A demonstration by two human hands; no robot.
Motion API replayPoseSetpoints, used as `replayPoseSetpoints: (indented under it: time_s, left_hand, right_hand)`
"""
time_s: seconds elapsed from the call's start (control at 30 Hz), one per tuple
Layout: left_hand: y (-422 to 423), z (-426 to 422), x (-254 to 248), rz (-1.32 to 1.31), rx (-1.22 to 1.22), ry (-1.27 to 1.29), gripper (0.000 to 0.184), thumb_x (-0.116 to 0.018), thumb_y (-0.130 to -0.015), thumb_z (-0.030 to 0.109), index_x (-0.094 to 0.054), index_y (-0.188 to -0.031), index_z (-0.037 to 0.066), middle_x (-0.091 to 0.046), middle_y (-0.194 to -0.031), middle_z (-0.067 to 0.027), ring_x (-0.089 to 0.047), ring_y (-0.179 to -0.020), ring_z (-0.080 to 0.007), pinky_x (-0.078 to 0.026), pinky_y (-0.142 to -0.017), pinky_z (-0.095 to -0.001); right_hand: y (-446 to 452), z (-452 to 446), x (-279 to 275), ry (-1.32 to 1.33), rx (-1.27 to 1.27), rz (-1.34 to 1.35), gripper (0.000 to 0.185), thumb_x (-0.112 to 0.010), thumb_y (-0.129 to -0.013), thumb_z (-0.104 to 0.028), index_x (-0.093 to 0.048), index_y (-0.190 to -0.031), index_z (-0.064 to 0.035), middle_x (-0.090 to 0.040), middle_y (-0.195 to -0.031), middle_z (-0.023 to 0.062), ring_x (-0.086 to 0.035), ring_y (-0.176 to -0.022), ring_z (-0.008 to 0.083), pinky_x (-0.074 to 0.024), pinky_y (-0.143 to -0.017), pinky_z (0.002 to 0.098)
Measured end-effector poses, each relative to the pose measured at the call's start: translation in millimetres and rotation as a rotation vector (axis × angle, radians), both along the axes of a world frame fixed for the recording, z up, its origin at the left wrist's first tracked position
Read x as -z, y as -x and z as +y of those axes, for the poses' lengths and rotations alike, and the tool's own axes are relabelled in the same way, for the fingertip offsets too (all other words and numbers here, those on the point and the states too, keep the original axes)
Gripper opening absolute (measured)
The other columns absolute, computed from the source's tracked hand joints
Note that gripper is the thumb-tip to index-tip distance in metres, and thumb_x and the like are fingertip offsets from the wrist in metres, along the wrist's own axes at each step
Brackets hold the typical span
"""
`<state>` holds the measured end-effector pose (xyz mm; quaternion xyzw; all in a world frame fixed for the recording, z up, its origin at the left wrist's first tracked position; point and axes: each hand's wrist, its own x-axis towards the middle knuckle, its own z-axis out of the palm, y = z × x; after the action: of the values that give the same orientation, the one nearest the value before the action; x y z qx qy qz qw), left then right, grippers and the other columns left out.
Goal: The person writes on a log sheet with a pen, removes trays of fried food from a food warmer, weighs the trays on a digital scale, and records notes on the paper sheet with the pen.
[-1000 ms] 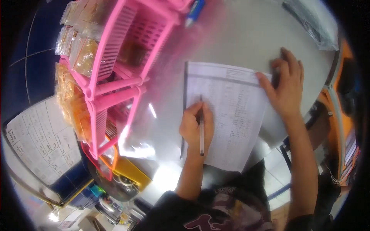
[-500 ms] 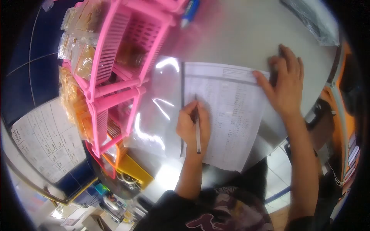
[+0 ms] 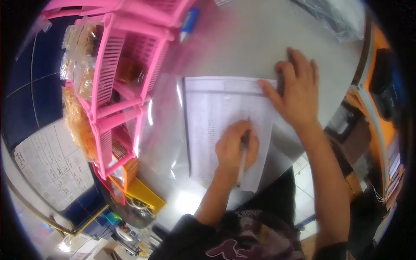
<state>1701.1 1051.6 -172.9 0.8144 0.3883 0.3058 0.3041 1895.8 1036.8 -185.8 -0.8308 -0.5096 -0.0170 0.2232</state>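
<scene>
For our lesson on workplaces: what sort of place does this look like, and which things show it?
Probably a small shop's stockroom or food-prep area, though the view can't settle which. Clues: bagged packets by a pink rack, a handwritten chart, and a sheet of listed entries.

From where I stand, no word is legible with certainty. Sheet (image 3: 210, 130) beneath the left hand (image 3: 237, 147): rows of small marks, unreadable. White chart (image 3: 54, 164), well left of that hand: handwriting in a ruled grid, blurred. Shirt (image 3: 249, 229), below it: pale lettering, indistinct.
</scene>
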Motion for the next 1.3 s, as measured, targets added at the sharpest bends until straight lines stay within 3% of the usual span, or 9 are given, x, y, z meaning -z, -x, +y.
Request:
replayPoseSetpoints:
  time_s: [0.23, 0.67, 0.83, 0.97, 1.03, 1.3]
  left_hand:
    - [-23, -10, 4, -0.014, -0.104, 0.152, 0.014, -0.075, -0.085, 0.007, -0.063, -0.088, 0.001, -0.068, -0.068, -0.008, -0.063, -0.056, -0.0101, -0.05, -0.055, -0.0232]
    - [-26, -8, 3, 0.007, -0.153, 0.227, 0.014, -0.076, -0.086, 0.007, -0.065, -0.086, -0.001, -0.069, -0.069, -0.0086, -0.063, -0.06, -0.0074, -0.05, -0.057, -0.0217]
    - [-7, -16, 16, -0.142, -0.174, 0.365, 0.015, -0.072, -0.089, 0.006, -0.059, -0.093, 0.0, -0.07, -0.076, -0.0094, -0.066, -0.065, -0.0102, -0.052, -0.061, -0.0234]
    - [15, 4, 17, -0.091, -0.214, 0.283, 0.016, -0.071, -0.09, 0.007, -0.057, -0.094, 0.001, -0.069, -0.078, -0.0088, -0.065, -0.064, -0.0111, -0.052, -0.061, -0.0235]
    - [22, 16, 16, -0.063, -0.362, 0.227, 0.017, -0.07, -0.091, 0.01, -0.056, -0.093, 0.001, -0.068, -0.074, -0.0081, -0.063, -0.061, -0.0107, -0.051, -0.059, -0.0235]
    - [42, 41, 14, 0.063, -0.483, 0.096, 0.015, -0.066, -0.094, 0.012, -0.055, -0.092, 0.001, -0.063, -0.065, -0.0051, -0.058, -0.056, -0.0082, -0.046, -0.052, -0.0233]
  right_hand:
    - [-1, -1, 0, -0.021, -0.01, 0.025, 0.047, -0.07, -0.085, -0.05, -0.061, -0.106, -0.0089, -0.048, -0.141, 0.0206, -0.04, -0.136, 0.0363, -0.0208, -0.117, 0.0582]
    - [0, 0, 0, -0.016, -0.001, 0.031, 0.048, -0.072, -0.084, -0.051, -0.062, -0.106, -0.0093, -0.049, -0.14, 0.0202, -0.041, -0.137, 0.0357, -0.0216, -0.117, 0.0588]
    - [0, 0, 1, -0.024, -0.003, 0.029, 0.047, -0.072, -0.084, -0.049, -0.061, -0.105, -0.0093, -0.049, -0.141, 0.0203, -0.041, -0.136, 0.0362, -0.022, -0.116, 0.0589]
    - [-1, 0, 1, -0.018, -0.008, 0.024, 0.046, -0.072, -0.084, -0.047, -0.06, -0.107, -0.0094, -0.048, -0.141, 0.02, -0.041, -0.137, 0.0365, -0.0223, -0.116, 0.0589]
    - [-1, 0, 2, -0.015, -0.004, 0.007, 0.046, -0.072, -0.084, -0.048, -0.06, -0.107, -0.0098, -0.048, -0.142, 0.0195, -0.041, -0.137, 0.0359, -0.0225, -0.116, 0.0584]
    - [1, 0, 3, 0.071, 0.025, -0.018, 0.048, -0.071, -0.085, -0.054, -0.06, -0.106, -0.0125, -0.047, -0.144, 0.0181, -0.038, -0.141, 0.0335, -0.0206, -0.119, 0.0561]
